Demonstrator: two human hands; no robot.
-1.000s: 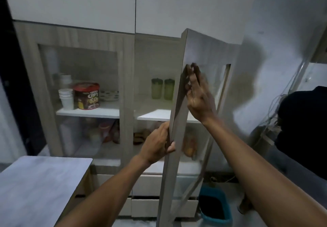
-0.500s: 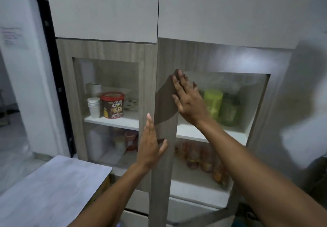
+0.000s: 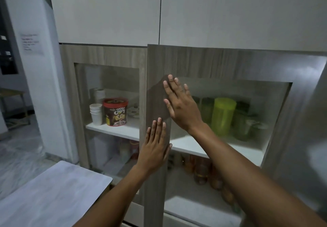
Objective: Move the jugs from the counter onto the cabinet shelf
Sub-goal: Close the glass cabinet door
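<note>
Both hands are pressing flat on the cabinet door (image 3: pixel 157 85), fingers spread and holding nothing: the left hand (image 3: pixel 154 148) on its frame, the right hand (image 3: pixel 180 106) at one o'clock above it. The jugs (image 3: pixel 223 115) are standing upright on the shelf (image 3: pixel 217 148) behind the glass, at three o'clock from the right hand, nearer that hand. A tub (image 3: pixel 115 111) is sitting at nine o'clock.

Choco Chips tub (image 3: pixel 115 112) beside stacked paper cups (image 3: pixel 96 113), left compartment.
</note>
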